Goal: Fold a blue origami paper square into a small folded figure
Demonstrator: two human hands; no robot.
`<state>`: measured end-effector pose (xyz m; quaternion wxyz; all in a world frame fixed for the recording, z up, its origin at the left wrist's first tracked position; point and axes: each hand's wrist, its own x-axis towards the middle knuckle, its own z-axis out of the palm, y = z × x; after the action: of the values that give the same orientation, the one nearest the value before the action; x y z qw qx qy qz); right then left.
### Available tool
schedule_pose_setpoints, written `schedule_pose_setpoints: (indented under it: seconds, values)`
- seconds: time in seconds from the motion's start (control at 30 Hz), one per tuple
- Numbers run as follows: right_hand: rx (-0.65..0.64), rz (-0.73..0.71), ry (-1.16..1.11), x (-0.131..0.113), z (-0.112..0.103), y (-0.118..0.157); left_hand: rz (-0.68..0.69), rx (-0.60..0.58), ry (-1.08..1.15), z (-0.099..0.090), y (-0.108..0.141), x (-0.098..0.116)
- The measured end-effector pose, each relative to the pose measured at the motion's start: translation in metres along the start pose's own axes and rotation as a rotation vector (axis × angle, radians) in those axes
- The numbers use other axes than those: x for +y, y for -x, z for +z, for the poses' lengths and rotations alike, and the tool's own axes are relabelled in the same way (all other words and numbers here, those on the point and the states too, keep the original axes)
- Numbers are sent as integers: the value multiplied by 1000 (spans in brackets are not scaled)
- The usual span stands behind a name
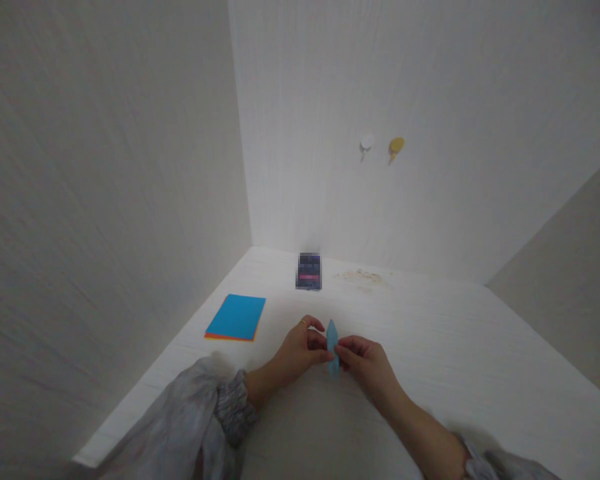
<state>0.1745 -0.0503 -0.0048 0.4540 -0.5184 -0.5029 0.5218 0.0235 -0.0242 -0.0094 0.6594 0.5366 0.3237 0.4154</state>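
A narrow piece of folded light-blue paper (332, 331) stands upright between my two hands, its top end tapering to a point. My left hand (305, 348) pinches it from the left, thumb at its lower part and fingers curled behind; a ring shows on one finger. From the right, my right hand (364, 357) grips the same paper between thumb and forefinger. Some of the paper is hidden by the fingertips. To the left of my left hand lies a stack of coloured paper sheets (237, 317), blue on top with orange edges below.
A dark, pixelated rectangular object (309, 272) stands at the back of the white table (460, 333), near the wall. Brownish marks (363, 276) stain the surface beside it. A white hook (367, 142) and a yellow hook (397, 146) are on the back wall. Walls enclose both sides.
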Motion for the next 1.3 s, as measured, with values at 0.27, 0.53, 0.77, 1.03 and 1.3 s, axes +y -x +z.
schedule_pose_setpoints:
  seconds: [0.27, 0.53, 0.77, 1.03, 1.3]
  values:
    - [-56, -35, 17, -5, -3, 3, -32, 68, 77, 0, -1, 2]
    - [-69, -21, 24, -11, -2, 2, -79, -7, 211, 0, -3, -1]
    - [-92, -21, -8, -5, -3, -1, -125, -63, 160, -6, -2, -3]
    - [3, -72, 75, -2, 2, 0, -40, 70, 191, -5, -6, -6]
    - [21, -27, 91, -1, 6, 3, -29, 71, 119, 0, -2, 5]
